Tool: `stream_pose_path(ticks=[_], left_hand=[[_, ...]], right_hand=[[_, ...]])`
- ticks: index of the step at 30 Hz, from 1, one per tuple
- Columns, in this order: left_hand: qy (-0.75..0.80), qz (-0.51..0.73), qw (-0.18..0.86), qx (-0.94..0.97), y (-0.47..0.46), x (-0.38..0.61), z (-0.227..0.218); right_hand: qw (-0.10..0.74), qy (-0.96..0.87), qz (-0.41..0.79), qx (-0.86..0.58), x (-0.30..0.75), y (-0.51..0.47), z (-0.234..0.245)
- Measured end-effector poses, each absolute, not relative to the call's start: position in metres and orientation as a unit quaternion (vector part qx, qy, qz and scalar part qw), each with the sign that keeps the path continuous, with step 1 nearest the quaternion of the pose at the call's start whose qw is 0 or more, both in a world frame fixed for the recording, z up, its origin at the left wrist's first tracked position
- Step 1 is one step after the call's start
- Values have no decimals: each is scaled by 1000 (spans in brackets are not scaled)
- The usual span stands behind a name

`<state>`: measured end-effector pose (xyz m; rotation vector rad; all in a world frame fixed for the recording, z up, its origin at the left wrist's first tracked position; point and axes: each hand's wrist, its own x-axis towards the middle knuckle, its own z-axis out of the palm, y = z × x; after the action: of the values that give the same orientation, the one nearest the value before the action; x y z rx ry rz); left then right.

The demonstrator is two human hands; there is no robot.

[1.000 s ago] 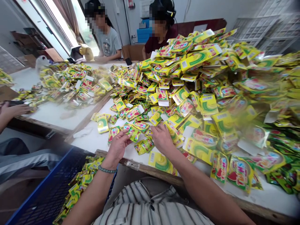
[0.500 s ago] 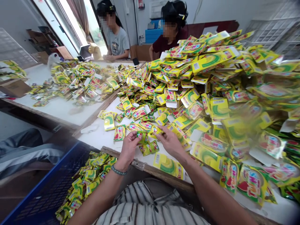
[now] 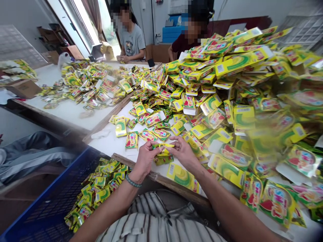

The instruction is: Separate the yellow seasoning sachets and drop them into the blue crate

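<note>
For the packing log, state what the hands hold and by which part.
The left hand and right hand pinch one yellow sachet by its opposite ends with the fingers. Another sachet lies just below; I cannot tell if they are joined.

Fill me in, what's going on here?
A person at a white table pinches a yellow sachet between the left hand and the right hand. More sachets lie in a big heap on the table, and others fill a blue crate beside it. A co-worker and another co-worker are beyond the heap.
</note>
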<state>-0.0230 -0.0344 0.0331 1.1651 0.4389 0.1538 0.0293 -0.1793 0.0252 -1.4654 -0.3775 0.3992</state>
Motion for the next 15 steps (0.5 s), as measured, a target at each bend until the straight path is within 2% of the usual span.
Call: stream_pose_path(ticks=[5,10,15], left_hand=[[211,50,816,537,-35,-26,30],[222,72,816,529,-37,-26,25],[141,75,754,637,-25,-27,27]], right_hand=[[617,-233,60,-749,25,-178,22],[669,-197,120,-706,26,-176,17],[575,-182,160,-781,26,-174,19]])
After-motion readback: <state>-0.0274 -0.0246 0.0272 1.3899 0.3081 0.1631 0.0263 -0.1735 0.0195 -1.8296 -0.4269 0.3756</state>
